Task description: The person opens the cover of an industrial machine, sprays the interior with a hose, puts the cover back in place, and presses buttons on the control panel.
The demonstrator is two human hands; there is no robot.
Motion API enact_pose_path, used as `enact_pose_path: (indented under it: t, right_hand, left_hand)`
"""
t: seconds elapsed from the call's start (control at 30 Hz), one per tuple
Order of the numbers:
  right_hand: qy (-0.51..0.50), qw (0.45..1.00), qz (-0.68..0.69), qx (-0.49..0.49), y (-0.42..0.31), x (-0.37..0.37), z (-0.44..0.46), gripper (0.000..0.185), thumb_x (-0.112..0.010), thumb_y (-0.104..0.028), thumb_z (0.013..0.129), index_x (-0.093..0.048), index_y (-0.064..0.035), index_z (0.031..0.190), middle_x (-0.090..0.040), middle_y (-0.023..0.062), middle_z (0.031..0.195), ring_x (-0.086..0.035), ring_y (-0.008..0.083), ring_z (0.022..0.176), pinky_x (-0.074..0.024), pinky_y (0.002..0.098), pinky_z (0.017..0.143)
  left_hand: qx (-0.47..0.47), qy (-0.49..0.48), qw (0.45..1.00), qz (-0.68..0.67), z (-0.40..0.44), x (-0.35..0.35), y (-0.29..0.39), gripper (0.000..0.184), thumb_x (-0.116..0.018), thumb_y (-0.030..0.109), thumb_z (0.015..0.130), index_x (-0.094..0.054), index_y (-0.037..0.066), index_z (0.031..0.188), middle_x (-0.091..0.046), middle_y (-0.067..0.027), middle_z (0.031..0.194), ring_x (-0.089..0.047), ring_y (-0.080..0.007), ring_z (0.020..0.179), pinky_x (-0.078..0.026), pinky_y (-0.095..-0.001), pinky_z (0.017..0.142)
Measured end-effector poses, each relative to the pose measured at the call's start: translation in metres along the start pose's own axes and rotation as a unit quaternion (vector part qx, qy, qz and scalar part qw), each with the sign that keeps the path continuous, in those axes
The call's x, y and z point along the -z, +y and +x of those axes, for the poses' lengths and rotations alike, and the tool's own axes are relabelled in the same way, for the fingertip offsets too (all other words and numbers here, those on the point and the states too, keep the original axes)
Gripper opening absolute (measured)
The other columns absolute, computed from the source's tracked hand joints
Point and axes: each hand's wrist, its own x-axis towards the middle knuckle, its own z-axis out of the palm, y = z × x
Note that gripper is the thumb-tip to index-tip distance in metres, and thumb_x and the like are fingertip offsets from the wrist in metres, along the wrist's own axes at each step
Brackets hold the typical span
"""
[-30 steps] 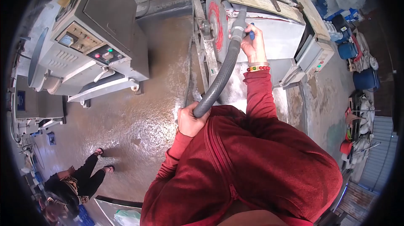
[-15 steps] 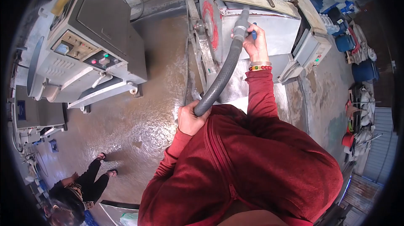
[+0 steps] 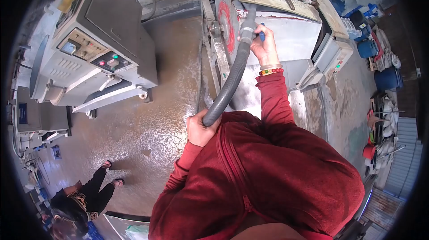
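A thick dark grey hose [image 3: 234,74] runs from my body up to the machine. My left hand [image 3: 199,128] is wrapped round its lower part, close to my jacket. My right hand [image 3: 264,45] grips the valve fitting [image 3: 246,32] at the upper end, by its blue handle [image 3: 262,33]. The nozzle [image 3: 252,14] points into the gap under the raised board of the pale metal machine [image 3: 286,34]; its tip is hidden there. Beside the nozzle, on the machine's left side, is a red-marked wheel [image 3: 226,21].
A grey control cabinet [image 3: 120,21] with buttons stands at left on the wet floor [image 3: 134,137]. At lower left is another person [image 3: 85,195] in dark clothes. Blue containers [image 3: 366,47] and bundled goods line the right wall. A switch box [image 3: 335,56] sits right of the machine.
My right hand and the nozzle end of the hose have shifted left along the machine's opening. My left hand keeps its hold, almost unmoved.
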Motion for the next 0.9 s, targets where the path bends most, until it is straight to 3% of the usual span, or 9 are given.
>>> enact_pose_path:
  t: [0.03,0.13,0.23,0.33,0.43,0.53,0.9]
  right_hand:
    - [-0.006,1.0,-0.006,0.001,0.002,-0.002,0.0,0.033,-0.046,-0.007,0.065,-0.047,0.0028,0.096,-0.051,0.0179,0.094,-0.053,0.0347,0.083,-0.0474,0.0522,0.072]
    - [-0.014,1.0,0.002,-0.02,0.009,-0.003,0.003,0.007,-0.051,-0.009,0.067,-0.045,-0.0062,0.065,-0.049,0.0114,0.088,-0.048,0.0309,0.087,-0.0453,0.0585,0.072]
    - [-0.022,1.0,-0.003,-0.019,0.011,-0.005,0.002,0.007,-0.051,-0.009,0.067,-0.045,-0.0063,0.064,-0.049,0.0111,0.089,-0.048,0.0308,0.087,-0.0454,0.0586,0.071]
    - [-0.026,1.0,0.003,-0.007,0.007,0.001,0.002,0.005,-0.05,-0.009,0.067,-0.046,-0.006,0.067,-0.049,0.0107,0.09,-0.048,0.0305,0.085,-0.0453,0.0581,0.073]
    - [0.009,1.0,-0.003,-0.007,-0.003,0.003,-0.005,0.037,-0.046,-0.007,0.064,-0.046,0.0041,0.099,-0.05,0.0182,0.096,-0.052,0.0356,0.085,-0.0469,0.0517,0.074]
    - [0.017,1.0,-0.008,0.01,-0.012,0.012,-0.01,0.038,-0.045,-0.007,0.064,-0.046,0.0044,0.1,-0.05,0.0188,0.096,-0.052,0.0376,0.087,-0.0471,0.0518,0.074]
    - [0.045,0.996,-0.012,0.069,-0.037,0.028,-0.032,0.039,-0.045,-0.006,0.063,-0.043,0.0045,0.101,-0.049,0.0196,0.095,-0.053,0.0383,0.086,-0.048,0.0522,0.073]
  left_hand:
    - [0.001,0.006,1.0,-0.009,-0.002,0.0,-0.002,0.01,-0.066,0.008,0.07,-0.062,-0.001,0.073,-0.057,-0.0043,0.057,-0.05,-0.0067,0.053,-0.041,-0.0237,0.051]
    - [0.003,0.017,1.0,-0.021,-0.006,0.0,-0.009,0.01,-0.065,0.007,0.07,-0.062,-0.002,0.073,-0.056,-0.0037,0.057,-0.049,-0.0067,0.053,-0.041,-0.0236,0.051]
    - [0.007,0.017,1.0,-0.013,-0.008,0.002,-0.006,0.01,-0.065,0.007,0.07,-0.062,-0.002,0.073,-0.056,-0.0037,0.057,-0.049,-0.0067,0.053,-0.041,-0.0237,0.051]
    - [0.008,0.008,1.0,-0.003,-0.007,0.0,-0.007,0.01,-0.065,0.007,0.07,-0.062,-0.002,0.073,-0.056,-0.004,0.056,-0.049,-0.0071,0.052,-0.041,-0.024,0.051]
    - [-0.012,0.003,1.0,-0.001,-0.003,-0.004,-0.013,0.011,-0.066,0.008,0.069,-0.062,-0.002,0.073,-0.056,-0.0045,0.055,-0.049,-0.0076,0.05,-0.04,-0.0243,0.05]
    - [-0.036,0.022,0.999,-0.016,0.002,-0.011,-0.009,0.015,-0.068,0.013,0.067,-0.058,0.003,0.065,-0.047,-0.012,0.047,-0.049,-0.0212,0.04,-0.039,-0.0301,0.045]
    - [-0.039,-0.031,0.999,-0.015,0.01,-0.021,0.001,0.014,-0.067,0.013,0.067,-0.058,0.002,0.065,-0.048,-0.0133,0.048,-0.051,-0.0224,0.042,-0.039,-0.0303,0.046]
